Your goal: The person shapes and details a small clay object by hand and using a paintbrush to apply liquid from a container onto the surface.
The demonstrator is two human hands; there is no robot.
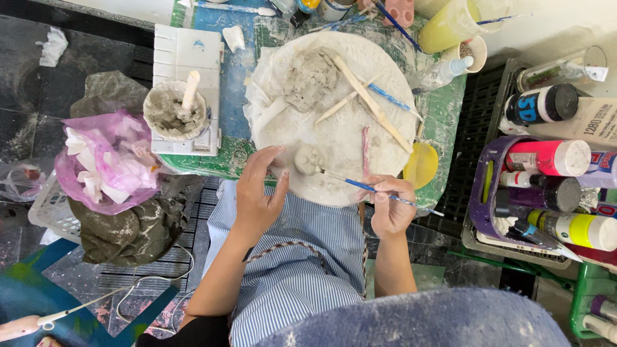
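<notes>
We hold a thin blue-handled brush [379,191] in our right hand [392,205], the grip pinched closed around its shaft, its tip touching a small grey clay piece [307,159]. That piece sits at the near edge of the round white board [347,128] on the tabletop [443,109]. Our left hand [257,189] rests against the board's rim just beside the clay, fingers loosely curled and holding nothing (it seems to steady the work). To do this well, we judge that light strokes are best, with the left hand bracing the board so the soft piece neither shifts nor dents. Farther back on the board lie a larger grey clay lump [310,80] and some wooden modelling sticks [369,96]. A clay-caked cup [175,109] with a stick stands to the left. The detail on the small piece is too small to make out, and the paint bottles [553,157] at the right are partly cut off.
</notes>
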